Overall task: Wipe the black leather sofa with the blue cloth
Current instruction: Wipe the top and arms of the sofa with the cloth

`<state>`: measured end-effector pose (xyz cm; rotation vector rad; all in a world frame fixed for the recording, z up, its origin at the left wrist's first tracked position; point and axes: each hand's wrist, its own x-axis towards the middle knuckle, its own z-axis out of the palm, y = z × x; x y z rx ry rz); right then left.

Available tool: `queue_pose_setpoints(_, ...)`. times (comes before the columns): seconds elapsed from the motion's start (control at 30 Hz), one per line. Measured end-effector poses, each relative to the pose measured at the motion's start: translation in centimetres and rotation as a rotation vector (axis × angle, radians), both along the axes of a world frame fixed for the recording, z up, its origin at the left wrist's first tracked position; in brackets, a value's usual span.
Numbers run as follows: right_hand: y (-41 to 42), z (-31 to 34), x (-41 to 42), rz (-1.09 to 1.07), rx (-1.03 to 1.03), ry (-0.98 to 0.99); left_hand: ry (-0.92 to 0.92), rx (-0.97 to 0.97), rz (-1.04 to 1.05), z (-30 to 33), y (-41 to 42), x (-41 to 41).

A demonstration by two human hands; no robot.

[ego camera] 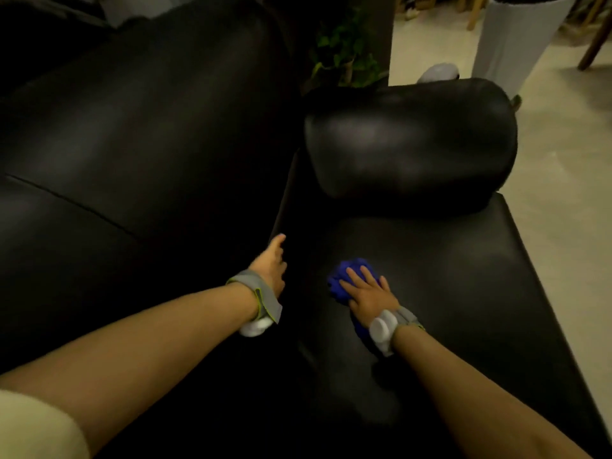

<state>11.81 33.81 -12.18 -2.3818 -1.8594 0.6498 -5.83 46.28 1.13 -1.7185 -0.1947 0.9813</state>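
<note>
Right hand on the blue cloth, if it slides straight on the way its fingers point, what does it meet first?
Probably the rounded black leather cushion ahead, after bare sofa seat; depth is unclear.

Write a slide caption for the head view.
Right hand presses crumpled blue cloth on black leather sofa; left hand braces beside it.

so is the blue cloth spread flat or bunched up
Bunched up: the blue cloth sits as a crumpled wad under the right hand's flat fingers on the black leather sofa.
</note>
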Motion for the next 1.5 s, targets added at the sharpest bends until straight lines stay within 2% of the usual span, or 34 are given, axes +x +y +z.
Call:
queue_pose_setpoints(0.03,1.1,0.3,-1.1,-0.005,0.005,0.017,-0.006,0.145,-0.011,0.7,0.5,-0.4)
queue_pose_setpoints(0.07,1.9,0.4,-2.4,0.011,0.012,0.016,0.036,0.098,-0.006,0.5,1.1,-0.7)
queue_pose_setpoints(0.13,2.2,0.0,-5.7,0.143,0.025,-0.031,0.194,-0.159,0.198,0.3,0.8,-0.3)
queue_pose_setpoints(0.17,1.7,-0.4,-7.3,0.244,0.034,-0.055,0.199,-0.214,0.244,0.2,0.8,0.0)
queue_pose_setpoints(0.3,-1.0,-1.4,-10.0,0.614,0.003,-0.021,0.152,-0.172,0.256,-0.3,0.8,0.2)
queue_pose_setpoints(0.37,-1.8,-1.0,-9.0,0.698,-0.001,-0.006,0.161,-0.176,0.254,0.0,0.8,0.0)
queue_pose_setpoints(0.43,-1.8,-0.8,-6.8,0.618,0.04,-0.046,0.132,-0.192,0.239,-0.1,1.0,-0.1)
queue_pose_setpoints(0.53,-1.4,-0.1,-4.5,0.258,0.08,-0.075,0.116,-0.196,0.242,0.1,0.7,-0.1)
queue_pose_setpoints(0.6,-1.9,-0.2,-5.9,0.075,0.101,-0.043,0.095,-0.212,0.245,0.3,0.6,0.2)
queue_pose_setpoints(0.63,-2.7,-0.5,-7.2,0.08,0.106,-0.022,0.094,-0.211,0.233,0.3,0.4,0.3)
queue_pose_setpoints(0.77,-7.6,-2.3,-11.6,0.419,0.112,0.039,0.107,-0.159,0.169,0.3,0.2,-0.3)
queue_pose_setpoints(0.87,-9.8,-1.9,-8.5,0.334,0.165,-0.038,0.088,-0.098,0.153,-0.5,0.3,-0.6)
queue_pose_setpoints(0.9,-10.4,-1.8,-6.6,0.241,0.162,-0.072,0.013,-0.135,0.218,-1.1,-0.1,-0.5)
queue_pose_setpoints(0.97,-12.1,-1.2,-2.0,-0.068,0.131,-0.083,-0.249,-0.296,0.403,-3.1,-1.9,-0.2)
queue_pose_setpoints(1.03,-14.7,-0.4,2.0,-0.425,0.109,-0.037,-0.551,-0.529,0.52,-5.9,-4.7,0.6)
queue_pose_setpoints(1.1,-15.7,-0.3,2.9,-0.604,0.07,0.006,-0.769,-0.775,0.653,-8.2,-7.0,1.0)
queue_pose_setpoints(1.17,-15.5,-0.5,1.4,-0.554,0.046,0.025,-0.874,-0.979,0.74,-9.4,-8.9,2.1)
queue_pose_setpoints(1.2,-15.6,-0.5,0.6,-0.461,0.053,0.019,-0.911,-1.055,0.741,-9.6,-10.0,3.1)
queue_pose_setpoints(1.3,-16.2,-0.7,-0.1,-0.09,0.045,-0.01,-1.017,-1.161,0.737,-9.7,-12.8,5.9)
queue_pose_setpoints(1.33,-16.9,-0.7,0.9,-0.037,0.035,-0.014,-1.04,-1.167,0.769,-10.0,-13.7,6.6)
queue_pose_setpoints(1.4,-18.2,-0.5,3.3,-0.094,0.004,-0.027,-1.034,-1.16,0.875,-10.7,-15.1,7.1)
queue_pose_setpoints(1.5,-21.0,-0.3,8.3,-0.434,-0.048,0.018,-0.934,-1.211,1.011,-11.3,-16.7,8.0)
